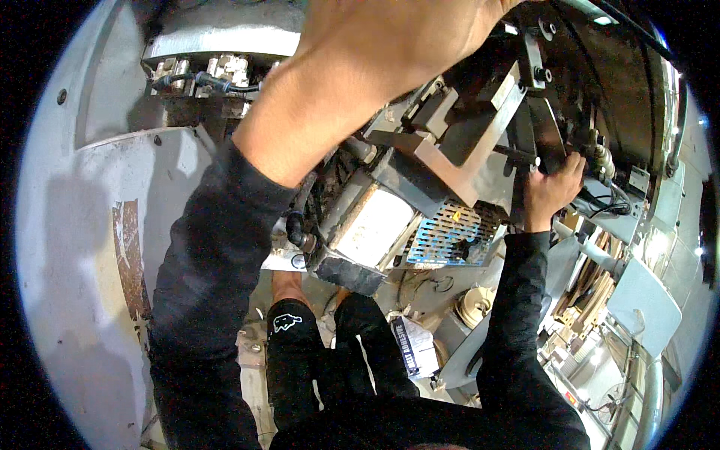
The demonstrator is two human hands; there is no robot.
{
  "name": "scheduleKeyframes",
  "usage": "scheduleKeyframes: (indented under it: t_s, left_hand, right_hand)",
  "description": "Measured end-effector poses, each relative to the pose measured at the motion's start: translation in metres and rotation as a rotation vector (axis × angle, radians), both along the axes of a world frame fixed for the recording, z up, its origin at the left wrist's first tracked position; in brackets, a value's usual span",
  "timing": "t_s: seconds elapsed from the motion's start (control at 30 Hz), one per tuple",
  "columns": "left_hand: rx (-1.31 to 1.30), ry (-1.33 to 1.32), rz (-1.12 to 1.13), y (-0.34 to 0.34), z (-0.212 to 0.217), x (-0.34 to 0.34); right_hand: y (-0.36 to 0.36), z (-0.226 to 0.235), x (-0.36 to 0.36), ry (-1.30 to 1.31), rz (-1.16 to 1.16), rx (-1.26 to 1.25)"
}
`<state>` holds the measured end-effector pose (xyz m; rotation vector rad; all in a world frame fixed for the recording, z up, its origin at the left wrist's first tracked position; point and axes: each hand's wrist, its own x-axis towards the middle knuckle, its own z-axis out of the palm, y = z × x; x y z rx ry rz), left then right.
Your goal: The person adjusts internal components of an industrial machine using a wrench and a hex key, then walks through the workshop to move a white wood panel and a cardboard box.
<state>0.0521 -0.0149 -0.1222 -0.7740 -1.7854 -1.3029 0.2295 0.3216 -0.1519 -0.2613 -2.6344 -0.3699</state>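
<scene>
left hand [397,37] is right up against the lens, reaching up over the machine [450,150]. its fingers run off the top edge, so can't tell if it's gripping anything or just flat. black sleeve [210,285] covers the forearm from the lower edge up to the bare wrist.

right hand [553,189] is further off, on the right, fingers curled round a dark part beside the fittings [600,161] and black hoses. what exactly it's clutching is too dark to say.

machine itself: greasy grey metal, one angled steel bracket [465,161] across the middle, one pale block [373,225] under it, one blue perforated grille [454,236] just right of the block. it sits in the centre, between the two arms, tilted in the fisheye.

counted: two hands, two black sleeves, one row of pale connectors [202,73] with black cables at the upper left, one big grey curved panel [82,247] on the left with a rusty patch.

down low there's the person's legs in black shorts [322,360], and wood offcuts [589,281] at the right, all pretty cluttered and hard to sort out.
</scene>
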Motion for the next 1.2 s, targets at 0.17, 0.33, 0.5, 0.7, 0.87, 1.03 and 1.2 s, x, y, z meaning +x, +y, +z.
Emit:
scheduleKeyframes:
  t_s: [0.17,0.33,0.5,0.7,0.87,1.03,1.2]
  left_hand:
    - [0.182,0.225,0.002,0.007,0.008,-0.015]
    - [-0.049,0.064,0.016,0.001,-0.004,-0.006]
    - [-0.105,-0.246,-0.165,-0.004,-0.012,-0.007]
    - [0.116,-0.147,-0.040,-0.028,-0.005,0.015]
    - [-0.021,-0.388,0.243,-0.058,-0.025,0.059]
    - [0.037,-0.710,0.335,-0.083,-0.031,0.125]
    - [0.022,-1.011,0.373,-0.123,-0.037,0.222]
  right_hand:
    - [0.002,-0.001,-0.002,0.006,-0.022,0.013]
    - [0.006,-0.004,-0.004,0.029,0.023,0.034]
    - [0.015,-0.005,0.002,0.002,-0.012,0.060]
    - [0.009,-0.009,-0.005,0.088,-0.019,0.059]
    - [0.005,-0.012,-0.008,0.104,-0.061,0.046]
    - [0.010,0.002,0.002,-0.011,0.111,-0.044]
    - [0.013,0.003,0.002,0.003,0.139,-0.051]
